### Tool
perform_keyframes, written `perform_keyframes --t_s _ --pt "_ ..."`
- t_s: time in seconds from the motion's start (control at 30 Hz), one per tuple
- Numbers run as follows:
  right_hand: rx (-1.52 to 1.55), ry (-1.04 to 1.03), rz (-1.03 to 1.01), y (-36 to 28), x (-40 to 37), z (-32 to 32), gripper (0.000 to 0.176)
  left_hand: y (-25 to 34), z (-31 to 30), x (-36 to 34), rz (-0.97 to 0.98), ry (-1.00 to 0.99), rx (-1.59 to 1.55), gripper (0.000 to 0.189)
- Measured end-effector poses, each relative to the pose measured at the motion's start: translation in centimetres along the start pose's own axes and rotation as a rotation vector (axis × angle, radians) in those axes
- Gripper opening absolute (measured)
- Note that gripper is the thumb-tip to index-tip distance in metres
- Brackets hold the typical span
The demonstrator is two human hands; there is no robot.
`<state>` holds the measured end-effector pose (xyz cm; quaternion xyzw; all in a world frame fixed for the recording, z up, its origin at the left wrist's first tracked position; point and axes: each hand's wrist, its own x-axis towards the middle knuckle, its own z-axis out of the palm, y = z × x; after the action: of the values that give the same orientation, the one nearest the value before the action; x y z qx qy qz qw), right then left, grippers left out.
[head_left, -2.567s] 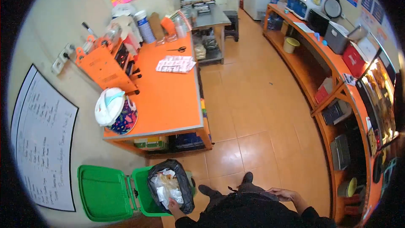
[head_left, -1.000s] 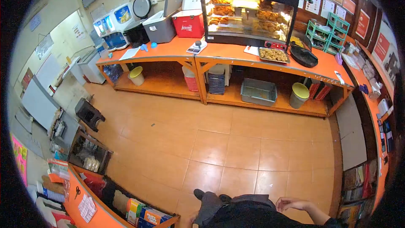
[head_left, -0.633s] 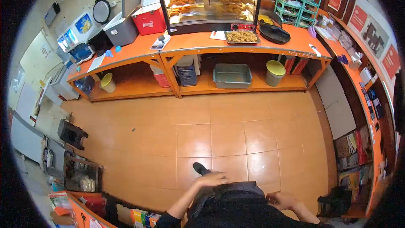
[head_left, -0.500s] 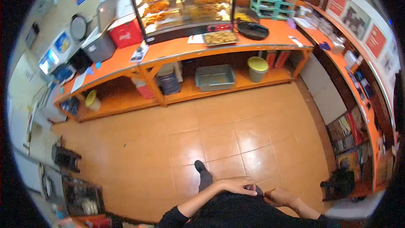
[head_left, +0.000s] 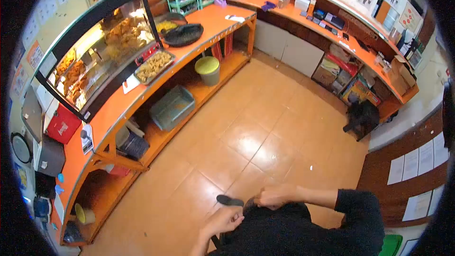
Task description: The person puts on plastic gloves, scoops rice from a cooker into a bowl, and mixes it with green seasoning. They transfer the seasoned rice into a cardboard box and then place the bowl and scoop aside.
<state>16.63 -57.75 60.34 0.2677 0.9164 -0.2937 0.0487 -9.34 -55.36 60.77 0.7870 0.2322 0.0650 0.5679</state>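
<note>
Shifted since the earlier frame: right hand (head_left: 275,196), now higher in view than left hand (head_left: 223,220).
Left hand: fingers curled, partly closed; grip (if any) cannot be told.
Right hand: closed, at front of black clothing (head_left: 279,230); contents hidden.
Black clothing: on the person's torso.
Counter (head_left: 116,114): food tray (head_left: 155,66) along front edge; white slip (head_left: 235,18) near far right corner.

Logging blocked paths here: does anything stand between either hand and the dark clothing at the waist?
Nothing visible does. The left hand and the right hand are both right by the dark clothing, with no object in between. Whether either grips it, I cannot tell.
</note>
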Motion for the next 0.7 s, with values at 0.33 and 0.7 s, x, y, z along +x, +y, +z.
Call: perform_keyframes --t_s 0.33,0.7 --pt "0.289 -0.126 -0.280 -4.7 17.8 -6.5 0.021 -1.1 -5.8 -12.6 -0.324 -0.200 -0.024 0.010" --pt "0.711 -0.096 0.285 7.2 4.8 -11.5 0.014 -3.9 -9.8 -14.5 -0.338 -0.179 -0.359 0.010"
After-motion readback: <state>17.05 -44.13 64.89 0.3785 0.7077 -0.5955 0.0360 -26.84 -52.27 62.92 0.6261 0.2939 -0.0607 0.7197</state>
